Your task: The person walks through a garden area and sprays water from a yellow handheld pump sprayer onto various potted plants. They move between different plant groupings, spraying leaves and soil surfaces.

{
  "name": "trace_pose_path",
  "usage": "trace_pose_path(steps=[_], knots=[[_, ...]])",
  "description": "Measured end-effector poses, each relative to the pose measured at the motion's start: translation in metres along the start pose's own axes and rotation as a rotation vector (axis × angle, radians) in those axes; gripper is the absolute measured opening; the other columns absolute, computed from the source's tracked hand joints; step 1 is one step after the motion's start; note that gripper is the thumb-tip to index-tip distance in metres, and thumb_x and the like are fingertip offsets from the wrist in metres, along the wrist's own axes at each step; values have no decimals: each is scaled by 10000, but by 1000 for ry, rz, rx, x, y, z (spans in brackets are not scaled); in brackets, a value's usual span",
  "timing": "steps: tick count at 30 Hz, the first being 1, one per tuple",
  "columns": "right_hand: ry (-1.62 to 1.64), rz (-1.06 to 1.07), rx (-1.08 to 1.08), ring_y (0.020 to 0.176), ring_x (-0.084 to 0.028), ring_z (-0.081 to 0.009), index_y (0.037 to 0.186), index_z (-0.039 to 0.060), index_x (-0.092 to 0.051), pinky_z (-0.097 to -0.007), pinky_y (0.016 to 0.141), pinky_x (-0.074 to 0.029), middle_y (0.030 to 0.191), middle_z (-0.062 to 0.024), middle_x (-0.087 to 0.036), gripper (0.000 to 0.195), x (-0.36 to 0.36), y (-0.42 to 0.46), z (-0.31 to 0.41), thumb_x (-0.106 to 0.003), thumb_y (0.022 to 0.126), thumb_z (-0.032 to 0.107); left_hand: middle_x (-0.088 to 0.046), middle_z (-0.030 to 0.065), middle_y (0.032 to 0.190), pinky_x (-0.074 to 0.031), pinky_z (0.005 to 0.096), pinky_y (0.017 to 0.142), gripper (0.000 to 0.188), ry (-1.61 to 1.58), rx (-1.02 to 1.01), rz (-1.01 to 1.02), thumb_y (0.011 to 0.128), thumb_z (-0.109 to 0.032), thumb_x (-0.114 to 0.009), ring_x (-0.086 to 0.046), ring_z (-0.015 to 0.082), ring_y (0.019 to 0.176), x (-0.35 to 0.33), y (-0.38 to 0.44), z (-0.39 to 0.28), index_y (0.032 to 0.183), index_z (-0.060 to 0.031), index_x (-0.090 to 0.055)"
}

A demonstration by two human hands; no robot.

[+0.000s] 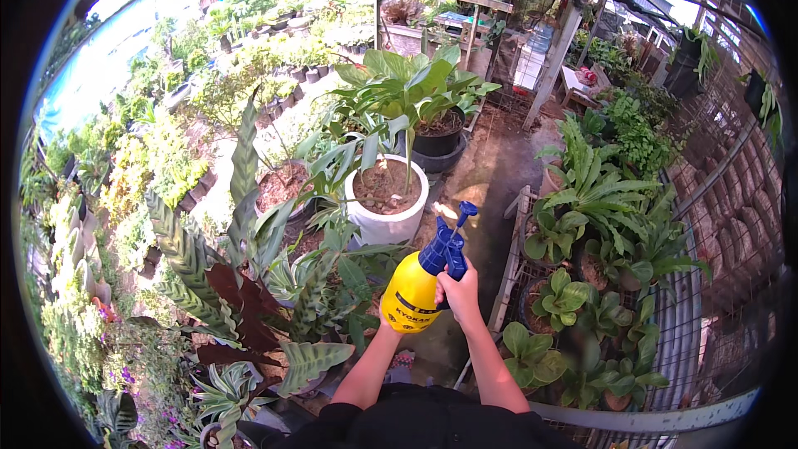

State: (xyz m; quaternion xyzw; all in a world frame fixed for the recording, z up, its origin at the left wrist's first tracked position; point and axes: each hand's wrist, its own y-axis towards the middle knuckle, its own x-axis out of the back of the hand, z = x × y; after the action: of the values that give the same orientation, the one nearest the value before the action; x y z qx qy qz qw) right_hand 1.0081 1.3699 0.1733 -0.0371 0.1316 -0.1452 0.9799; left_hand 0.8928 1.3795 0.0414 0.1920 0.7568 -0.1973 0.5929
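A yellow pressure sprayer bottle [405,290] with a blue pump head [441,249] is held up before me, tilted a little to the left. Its blue plunger knob [468,207] stands raised on the rod. My right hand [461,293] grips the handle below the blue head. Under the base of the bottle, my left hand [388,323] supports it, its fingers mostly hidden behind the yellow body. Just beyond the sprayer stands a white round pot [386,227] with soil and a leafy plant.
Long patterned leaves [187,255] and dark red leaves [240,305] crowd the left. On the right, a metal rack [508,268] bears several potted plants [564,299] beside wire mesh [704,299]. A concrete path [492,156] runs ahead between them, past a black pot [439,134].
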Motion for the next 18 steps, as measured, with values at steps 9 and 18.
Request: trace_pose_path(steps=[9, 18], knots=[[-6, 8, 8, 360, -459, -140, 837, 42, -390, -275, 358, -400, 521, -51, -459, 180, -1, -2, -3, -491, 730, -63, -553, 215, 1015, -431, 405, 818, 639, -8, -5, -11, 855, -484, -325, -551, 314, 862, 5, -3, -1, 1259, 2, -415], [-12, 16, -15, 364, -461, -136, 825, 46, -396, -274, 357, -401, 519, -46, -459, 174, -5, -6, -4, -497, 728, -57, -541, 227, 1085, -421, 423, 844, 651, -88, -20, -164, 860, -492, -313, -546, 334, 902, 24, -9, -3, 1293, -12, -396]])
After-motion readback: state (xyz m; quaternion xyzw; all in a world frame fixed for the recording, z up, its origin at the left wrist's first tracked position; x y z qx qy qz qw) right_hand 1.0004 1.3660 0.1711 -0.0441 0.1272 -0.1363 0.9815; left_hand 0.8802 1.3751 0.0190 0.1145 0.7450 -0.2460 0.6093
